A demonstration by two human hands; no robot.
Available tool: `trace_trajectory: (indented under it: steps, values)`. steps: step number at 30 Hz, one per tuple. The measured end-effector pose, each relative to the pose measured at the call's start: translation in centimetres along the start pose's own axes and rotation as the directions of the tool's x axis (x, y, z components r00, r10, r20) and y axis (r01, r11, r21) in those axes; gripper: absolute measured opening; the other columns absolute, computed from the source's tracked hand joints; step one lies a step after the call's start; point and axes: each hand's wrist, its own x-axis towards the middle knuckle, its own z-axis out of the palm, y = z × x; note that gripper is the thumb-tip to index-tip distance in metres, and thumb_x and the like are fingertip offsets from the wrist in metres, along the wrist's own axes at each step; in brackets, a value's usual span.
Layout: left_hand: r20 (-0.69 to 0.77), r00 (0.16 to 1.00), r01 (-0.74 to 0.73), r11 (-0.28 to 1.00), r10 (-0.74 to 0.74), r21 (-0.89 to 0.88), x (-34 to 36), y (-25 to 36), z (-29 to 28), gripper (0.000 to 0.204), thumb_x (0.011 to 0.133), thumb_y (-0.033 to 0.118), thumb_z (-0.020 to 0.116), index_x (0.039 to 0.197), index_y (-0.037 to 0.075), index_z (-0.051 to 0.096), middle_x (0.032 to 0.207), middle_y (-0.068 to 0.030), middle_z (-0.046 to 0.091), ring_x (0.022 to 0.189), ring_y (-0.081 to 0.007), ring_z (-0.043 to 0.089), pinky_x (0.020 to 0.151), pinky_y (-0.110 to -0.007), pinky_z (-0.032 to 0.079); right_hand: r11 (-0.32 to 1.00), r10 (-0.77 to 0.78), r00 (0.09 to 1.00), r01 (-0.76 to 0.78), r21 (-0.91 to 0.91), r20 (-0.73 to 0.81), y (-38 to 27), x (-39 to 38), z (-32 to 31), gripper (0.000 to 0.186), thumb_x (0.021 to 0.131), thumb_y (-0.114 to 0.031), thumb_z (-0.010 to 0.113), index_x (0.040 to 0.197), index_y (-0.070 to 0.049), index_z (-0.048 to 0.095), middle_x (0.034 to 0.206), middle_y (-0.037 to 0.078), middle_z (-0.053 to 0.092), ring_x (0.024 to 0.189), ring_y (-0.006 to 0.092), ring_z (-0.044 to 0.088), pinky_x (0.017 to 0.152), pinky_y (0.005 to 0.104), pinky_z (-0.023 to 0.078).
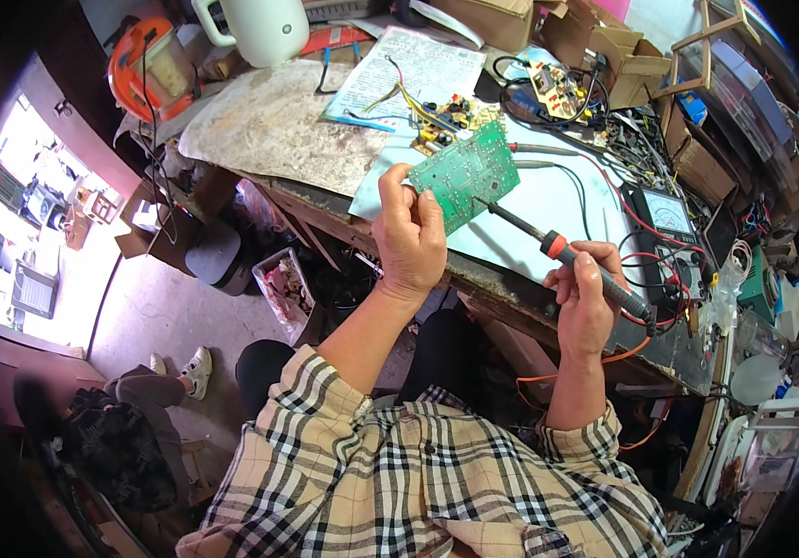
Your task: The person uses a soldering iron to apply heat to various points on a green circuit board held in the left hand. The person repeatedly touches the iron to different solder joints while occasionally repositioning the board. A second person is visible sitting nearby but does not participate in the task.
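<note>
A green circuit board (pixel 469 175) is tilted up over the near edge of the bench, its soldered side showing. My left hand (pixel 409 232) pinches its left end between thumb and fingers. My right hand (pixel 587 288) is closed around the handle of a soldering iron (pixel 558 249) with a black grip and a red-orange collar. The iron's tip points at the lower right part of the board; whether it touches cannot be made out. An orange cord (pixel 627 352) runs below my right hand. Other boards with yellow parts and wires (pixel 446 119) lie just behind the held board.
A white sheet (pixel 567 200) covers the bench under my hands. Two test probes (pixel 544 149) lie on it, wired toward an analog multimeter (pixel 667 214) at right. A printed paper (pixel 409 74), a white kettle (pixel 265 33) and cardboard boxes (pixel 613 56) stand farther back. Another person's shoe (pixel 197 372) shows at left.
</note>
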Motion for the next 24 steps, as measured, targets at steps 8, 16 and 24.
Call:
trace_trajectory:
  steps: [8, 16, 24]
  values:
    - [-0.013, 1.000, -0.003, 0.999, 0.002, -0.032, -0.01, 0.15, 0.16, 0.031, 0.094, -0.002, 0.052, 0.124, 0.000, 0.043, 0.064, 0.0005, 0.043, 0.056, -0.0056, 0.041, 0.051, -0.024, 0.034, 1.000, -0.001, 1.000, 0.001, -0.011, 0.006, 0.04, 0.02, -0.04, 0.018, 0.094, -0.014, 0.059, 0.101, 0.003, 0.057, 0.069, 0.006, 0.057, 0.052, 0.0074, 0.048, 0.058, 0.0284, 0.053]
    - [0.004, 1.000, 0.019, 1.000, -0.019, -0.018, 0.01, -0.08, 0.05, 0.033, 0.093, -0.002, 0.051, 0.124, 0.001, 0.042, 0.066, -0.0031, 0.046, 0.055, -0.0096, 0.047, 0.052, -0.028, 0.039, 1.000, -0.004, 1.000, 0.004, -0.011, -0.003, -0.07, -0.04, 0.03, 0.018, 0.094, -0.014, 0.059, 0.101, 0.003, 0.057, 0.068, 0.006, 0.057, 0.052, 0.0072, 0.048, 0.059, 0.0287, 0.053]
    - [0.009, 1.000, 0.016, 1.000, -0.016, -0.008, 0.02, -0.02, -0.01, 0.033, 0.093, -0.002, 0.051, 0.125, 0.001, 0.042, 0.066, -0.0032, 0.046, 0.055, -0.0095, 0.047, 0.052, -0.027, 0.039, 1.000, -0.011, 1.000, 0.011, -0.015, 0.008, 0.07, 0.00, -0.02, 0.017, 0.094, -0.013, 0.058, 0.101, 0.003, 0.057, 0.068, 0.005, 0.056, 0.052, 0.0072, 0.047, 0.059, 0.0289, 0.053]
